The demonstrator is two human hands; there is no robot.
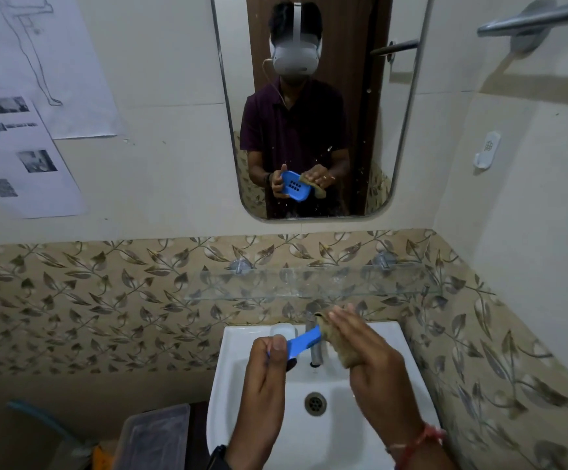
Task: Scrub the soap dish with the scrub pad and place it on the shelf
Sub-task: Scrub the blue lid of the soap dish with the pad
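**Soap dish held over the sink, pad against its far end**

In the head view, my left hand [269, 362] grasps the blue soap dish [306, 339] at its near end, thumb on top and fingers curled underneath. The dish is in the air above the white sink [238, 388], tilted edge-on to the camera, so I cannot see its inner face directly. My right hand [372, 362] holds the brownish scrub pad [335, 342], fingers laid along its top, and the pad touches the far end of the dish.

The metal tap [316, 351] stands just behind the dish and pad and is partly hidden by them. A small white object [284, 329] sits on the sink's back ledge; I cannot tell what it is. The drain [315, 403] shows between my two wrists.

The glass shelf [309, 284] is fixed to the leaf-patterned tiles [89, 300] above the sink, beyond both hands. Over it hangs the mirror [313, 106], where the reflection shows the dish's slotted face and the pad folded in the fingers against one end.

Printed papers [25, 137] are stuck to the wall on the left. A towel bar [543, 16] and a white wall hook [488, 150] are on the right. A clear plastic box [155, 435] sits low, left of the sink.
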